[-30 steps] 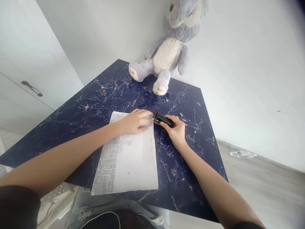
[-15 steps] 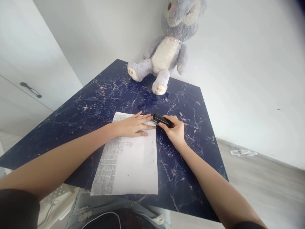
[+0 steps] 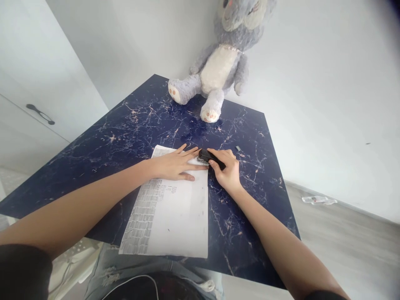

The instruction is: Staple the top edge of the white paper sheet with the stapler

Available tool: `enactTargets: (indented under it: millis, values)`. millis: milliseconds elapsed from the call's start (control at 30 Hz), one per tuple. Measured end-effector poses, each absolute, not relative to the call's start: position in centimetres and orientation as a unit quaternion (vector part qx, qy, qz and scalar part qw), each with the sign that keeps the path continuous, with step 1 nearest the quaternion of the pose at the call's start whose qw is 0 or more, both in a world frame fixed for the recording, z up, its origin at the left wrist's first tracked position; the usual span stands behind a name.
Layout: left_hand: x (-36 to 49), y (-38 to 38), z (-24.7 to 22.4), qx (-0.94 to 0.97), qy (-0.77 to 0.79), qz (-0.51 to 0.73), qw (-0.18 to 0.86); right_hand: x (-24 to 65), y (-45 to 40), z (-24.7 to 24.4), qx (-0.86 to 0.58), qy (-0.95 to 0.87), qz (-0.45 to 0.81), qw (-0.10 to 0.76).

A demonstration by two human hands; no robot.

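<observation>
A white printed sheet of paper (image 3: 178, 216), or a thin stack, lies on the dark blue marbled table (image 3: 131, 125). My left hand (image 3: 175, 164) rests flat on its upper part with the fingers spread toward the right edge. My right hand (image 3: 226, 166) is wrapped round a black stapler (image 3: 208, 156). The stapler's front end sits over the paper's upper right edge, between the spread fingers of my left hand. Whether its jaws touch the paper I cannot tell.
A big grey plush toy (image 3: 215, 75) sits at the table's back edge against the wall. A small grey piece (image 3: 238, 148) lies right of my right hand. At left stands a white cabinet with a dark handle (image 3: 40, 114). Clear packaging (image 3: 318, 200) lies on the floor.
My right hand has moved the stapler slightly left, further over the paper's edge, and its fingers now reach further along the top. My left hand stays flat on the paper.
</observation>
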State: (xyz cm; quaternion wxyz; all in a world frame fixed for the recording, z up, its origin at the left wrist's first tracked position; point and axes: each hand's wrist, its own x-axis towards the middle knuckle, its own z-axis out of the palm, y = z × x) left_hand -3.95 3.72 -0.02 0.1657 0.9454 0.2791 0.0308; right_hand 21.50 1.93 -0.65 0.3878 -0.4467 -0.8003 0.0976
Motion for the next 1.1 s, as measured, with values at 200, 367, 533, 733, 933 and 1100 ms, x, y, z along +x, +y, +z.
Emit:
enactTargets:
  millis: [200,367,533,733,933,1100]
  values:
    - [-4.0,3.7,-0.3,0.946,0.279,0.039,0.158,21.2,1.5,-0.5,-0.418,-0.828,0.079,0.366]
    - [-3.8,3.6,-0.9,0.943,0.281,0.073,0.161,20.7,1.0,-0.2,-0.441,-0.849,0.055,0.285]
    - [-3.8,3.6,-1.2,0.940,0.282,0.085,0.173,20.3,0.3,0.1,-0.451,-0.850,0.007,0.271]
    - [-3.8,3.4,-0.9,0.941,0.284,0.062,0.170,20.2,0.2,0.1,-0.421,-0.862,-0.011,0.283]
    - [-3.9,3.4,-1.2,0.941,0.285,0.077,0.165,20.1,0.7,-0.1,-0.394,-0.888,-0.007,0.236]
    - [-3.9,3.4,-1.3,0.941,0.281,0.079,0.169,19.9,0.7,0.0,-0.399,-0.889,0.002,0.224]
